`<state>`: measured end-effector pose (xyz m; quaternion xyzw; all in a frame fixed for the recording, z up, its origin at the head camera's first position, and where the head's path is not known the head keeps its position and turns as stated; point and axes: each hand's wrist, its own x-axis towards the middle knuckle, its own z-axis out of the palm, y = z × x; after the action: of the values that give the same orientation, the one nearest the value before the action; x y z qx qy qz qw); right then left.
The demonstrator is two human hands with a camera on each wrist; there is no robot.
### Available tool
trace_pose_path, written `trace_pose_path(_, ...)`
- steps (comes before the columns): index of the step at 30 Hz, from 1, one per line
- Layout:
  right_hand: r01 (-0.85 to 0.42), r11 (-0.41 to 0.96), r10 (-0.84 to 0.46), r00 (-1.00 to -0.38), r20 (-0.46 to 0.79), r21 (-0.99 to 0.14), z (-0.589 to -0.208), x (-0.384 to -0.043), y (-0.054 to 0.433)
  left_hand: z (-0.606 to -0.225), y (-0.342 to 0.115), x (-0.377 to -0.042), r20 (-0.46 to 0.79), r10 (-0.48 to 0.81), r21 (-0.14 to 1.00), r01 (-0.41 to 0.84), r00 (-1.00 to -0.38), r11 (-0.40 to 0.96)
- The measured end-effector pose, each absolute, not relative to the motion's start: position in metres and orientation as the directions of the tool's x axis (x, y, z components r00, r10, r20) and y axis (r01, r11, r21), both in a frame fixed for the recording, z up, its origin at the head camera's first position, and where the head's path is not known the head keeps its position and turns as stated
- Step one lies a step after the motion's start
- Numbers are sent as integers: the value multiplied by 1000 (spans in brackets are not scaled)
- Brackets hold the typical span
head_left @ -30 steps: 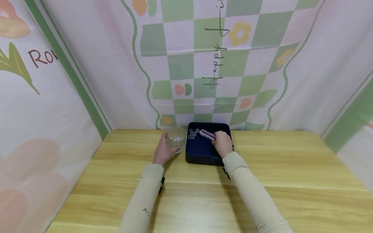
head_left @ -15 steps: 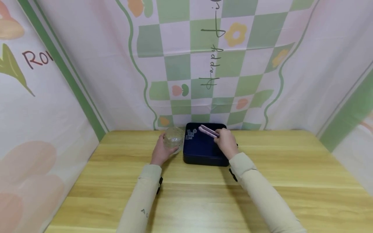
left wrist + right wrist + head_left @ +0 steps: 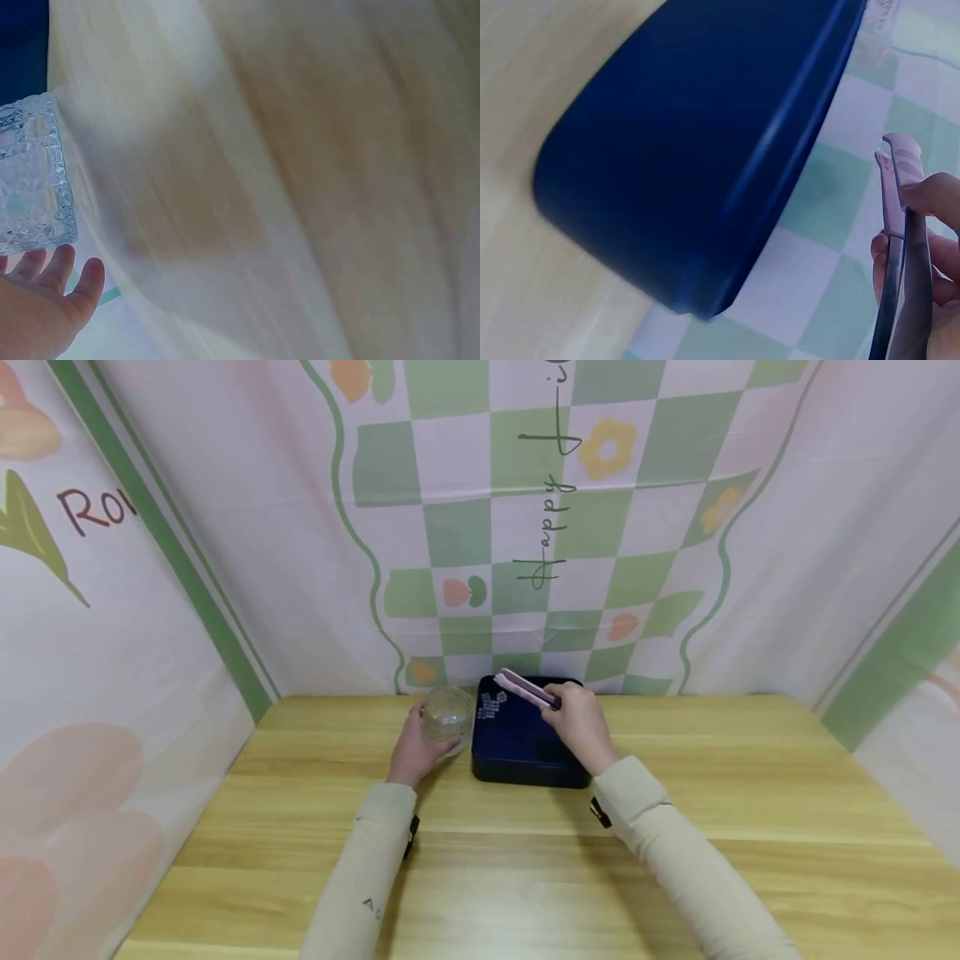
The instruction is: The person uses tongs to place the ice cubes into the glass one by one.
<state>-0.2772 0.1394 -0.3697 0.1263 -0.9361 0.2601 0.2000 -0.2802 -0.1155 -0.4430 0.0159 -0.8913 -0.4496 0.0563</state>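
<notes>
In the head view my left hand holds a clear glass vessel, its fingers and thumb round the side. Raised bumps pattern the glass in the left wrist view, where fingertips show beside it. My right hand grips pinkish-purple tongs over the far part of a dark blue box. The tongs point up in the right wrist view, thumb on one arm. Something small and pale shows near their tips; I cannot tell what it is.
White lettering marks the left of the box's top. The box stands on a wood-grain table close to a checked curtain, just right of the glass. Another printed curtain hangs at the left.
My right hand has drawn slightly right, and the tongs have tilted so their tips sit farther toward the back of the box. My left hand stays at the glass. The head view has shifted slightly.
</notes>
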Motion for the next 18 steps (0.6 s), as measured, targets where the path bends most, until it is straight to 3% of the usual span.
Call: trace_pose_path(18, -433, 792, -290, -887, 359, -431, -366, -254, 94, -440, -115, -280, 93, -69, 814, 36, -993, 579)
